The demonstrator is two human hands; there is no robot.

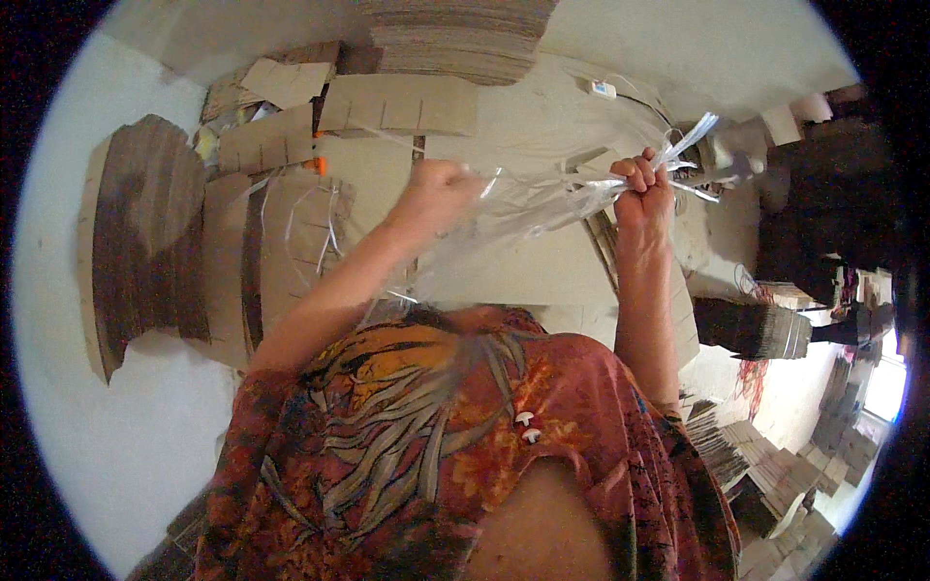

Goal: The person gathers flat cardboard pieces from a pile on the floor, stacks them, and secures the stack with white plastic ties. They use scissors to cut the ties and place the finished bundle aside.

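Note:
A bundle of thin, shiny, whitish plastic straps [572, 198] stretches between my two hands. My right hand [641, 189], raised at the right, is wrapped in a fist around the bundle, and loose strap ends [693, 140] stick out beyond it. At the other end of the bundle is my left hand [444, 191], smeared by motion, its fingers closed where the straps meet it. Some straps sag below the left hand toward my body. Flat cardboard pieces [397, 105] lie on the pale surface beyond my hands.
Stacked cardboard sheets [150, 252] stand at the left, with another pile [455, 39] at the far side. Nearer my left arm, loose white straps [325, 232] lie across cardboard. An orange-handled tool [315, 166] rests there too. Tied cardboard bundles [751, 329] are at the right.

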